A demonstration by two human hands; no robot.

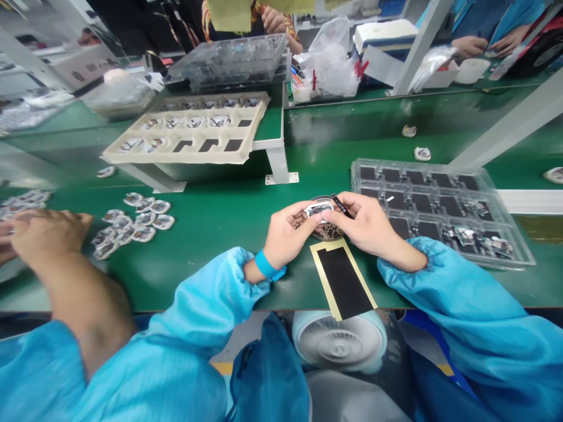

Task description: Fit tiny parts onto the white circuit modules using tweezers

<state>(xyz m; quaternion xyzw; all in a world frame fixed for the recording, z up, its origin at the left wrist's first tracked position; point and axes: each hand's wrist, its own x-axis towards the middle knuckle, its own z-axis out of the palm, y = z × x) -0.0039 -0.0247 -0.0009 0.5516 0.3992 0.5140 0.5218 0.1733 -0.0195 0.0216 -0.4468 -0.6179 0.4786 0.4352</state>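
My left hand [285,234] pinches a small white-rimmed electronic part [318,208] with a dark, detailed middle. My right hand [367,223] is closed around a narrow black tool with white lettering [341,206], which looks like tweezers; its tip is hidden. The right thumb also touches the part near the left thumb. Just below the hands sits a round dish [328,233] with many tiny dark bits, partly covered by the fingers. A black rectangular sheet [345,281] on yellow backing lies in front of it on the green bench.
To the right, a clear compartment tray [514,240] holds black pads and some circuit pieces. A cream tray [185,155] of parts rests on a raised stand at left. Similar white-rimmed parts [132,220] lie grouped beside a co-worker's arm [65,281]. A white fan [338,343] is below the edge.
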